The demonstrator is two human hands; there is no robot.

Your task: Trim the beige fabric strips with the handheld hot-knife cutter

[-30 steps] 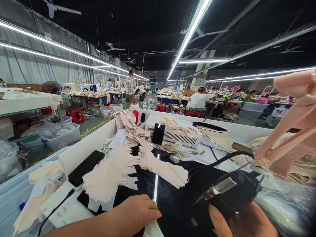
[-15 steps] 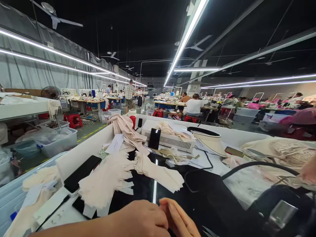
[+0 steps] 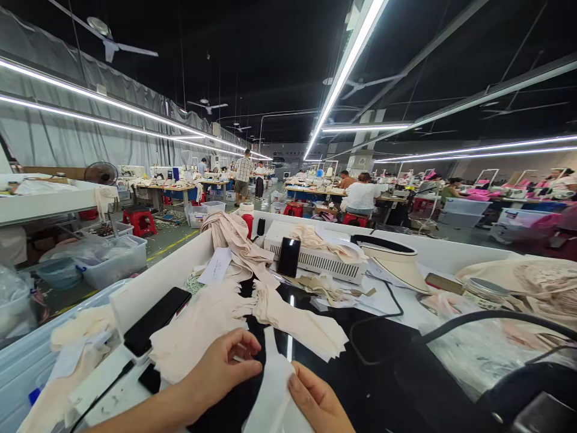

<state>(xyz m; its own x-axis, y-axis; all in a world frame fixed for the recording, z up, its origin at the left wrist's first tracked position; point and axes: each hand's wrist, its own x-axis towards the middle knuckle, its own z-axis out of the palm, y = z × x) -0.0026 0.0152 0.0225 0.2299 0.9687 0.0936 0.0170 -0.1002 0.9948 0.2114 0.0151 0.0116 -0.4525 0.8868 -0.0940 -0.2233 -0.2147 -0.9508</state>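
My right hand [image 3: 319, 400] pinches the edge of a white cut piece [image 3: 273, 382], thumb on top. Whether it is cloth or paper I cannot tell. The piece narrows toward its far end, and its near end runs out of view. Just left of it is my left hand [image 3: 225, 364], fingers curved and apart from the thumb, nothing in them. Beyond that hand lies a stack of cream fabric pieces [image 3: 193, 325] with jagged edges. A second cream stack [image 3: 300, 319] rests on the black tabletop, past the white piece.
A phone [image 3: 288, 257] leans on a white vented box [image 3: 320, 258] at the back. Another dark phone [image 3: 157, 319] lies at left. A sun visor [image 3: 392, 261], a glass jar [image 3: 485, 293] and a clear plastic bag [image 3: 478, 349] are to the right. A black cable [image 3: 376, 319] crosses the table.
The white piece has come into view in my right hand. My hands, close together before, are now apart, the left one raised and opened. The camera view has shifted slightly.
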